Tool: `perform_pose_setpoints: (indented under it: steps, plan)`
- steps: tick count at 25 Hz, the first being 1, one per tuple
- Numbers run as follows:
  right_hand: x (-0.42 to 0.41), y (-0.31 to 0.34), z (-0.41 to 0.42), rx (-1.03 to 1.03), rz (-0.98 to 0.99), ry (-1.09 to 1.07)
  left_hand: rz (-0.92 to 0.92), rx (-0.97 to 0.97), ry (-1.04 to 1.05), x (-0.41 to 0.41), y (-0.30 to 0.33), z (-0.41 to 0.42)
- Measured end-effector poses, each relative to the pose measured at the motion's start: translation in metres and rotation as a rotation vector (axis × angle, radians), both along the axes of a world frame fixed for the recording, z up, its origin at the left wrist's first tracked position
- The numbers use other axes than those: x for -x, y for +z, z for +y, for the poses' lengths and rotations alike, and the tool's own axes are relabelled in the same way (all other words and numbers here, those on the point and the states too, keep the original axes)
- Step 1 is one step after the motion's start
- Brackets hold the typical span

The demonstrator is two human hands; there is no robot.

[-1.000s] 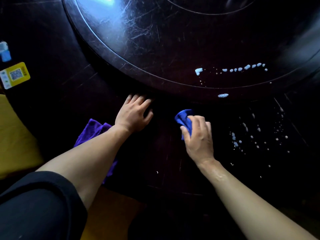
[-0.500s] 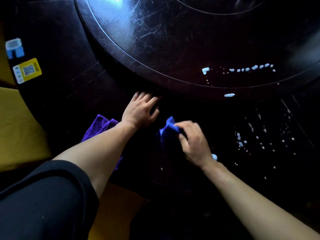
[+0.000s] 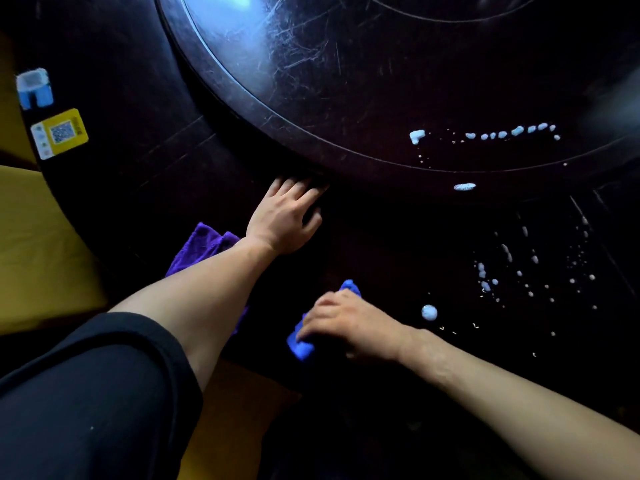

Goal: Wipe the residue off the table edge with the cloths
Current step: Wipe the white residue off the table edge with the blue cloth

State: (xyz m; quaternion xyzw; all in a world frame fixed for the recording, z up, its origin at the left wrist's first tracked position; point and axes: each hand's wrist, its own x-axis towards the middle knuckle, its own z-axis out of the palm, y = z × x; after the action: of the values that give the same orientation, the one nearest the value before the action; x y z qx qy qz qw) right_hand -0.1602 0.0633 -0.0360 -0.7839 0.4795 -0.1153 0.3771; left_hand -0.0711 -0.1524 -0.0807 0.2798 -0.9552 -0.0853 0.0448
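Note:
My right hand (image 3: 349, 323) presses a bunched blue cloth (image 3: 301, 344) onto the dark table (image 3: 145, 174) near its front edge. My left hand (image 3: 287, 216) lies flat on the table with fingers spread, its fingertips under the rim of the raised turntable (image 3: 346, 81). A purple cloth (image 3: 204, 245) lies partly under my left forearm. White residue spots (image 3: 530, 271) are scattered on the table to the right of my right hand, with one round blob (image 3: 429, 312) close to my wrist. A line of white drops (image 3: 502, 133) sits on the turntable.
A yellow QR sticker (image 3: 60, 133) and a small blue and white object (image 3: 34, 88) sit at the table's left edge. A yellow seat (image 3: 38, 244) lies left of and below the table edge.
My right hand has drawn the blue cloth back toward the table's front edge and slightly left. The left hand has stayed planted by the turntable rim. The view shifted a little.

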Motion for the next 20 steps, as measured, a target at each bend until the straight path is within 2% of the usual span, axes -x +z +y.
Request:
perform_pose_setpoints:
  steps: [2,5,7,9,14,17,20]
  plan:
    - [-0.001,0.004,0.020,-0.052,-0.043,0.058,-0.002,0.009,-0.002,0.000,-0.002,0.000]
    - [0.024,0.015,0.044,-0.195,0.073,0.147,-0.017,0.011,0.002,0.001,-0.003,0.001]
    - [0.048,0.027,0.052,-0.245,0.070,0.192,-0.026,0.012,0.006,0.001,-0.002,0.000]
    - [0.074,0.040,0.051,-0.325,-0.065,-0.020,-0.050,0.013,0.005,0.001,0.000,0.001]
    - [0.114,0.054,0.053,-0.302,-0.600,-0.813,-0.075,0.046,-0.029,0.003,0.000,0.003]
    - [0.126,0.048,0.061,-0.200,-0.886,-1.160,-0.103,0.063,-0.037,0.005,0.003,0.004]
    - [0.142,0.044,0.081,-0.073,-1.104,-1.394,-0.163,0.111,-0.050,0.010,0.009,0.009]
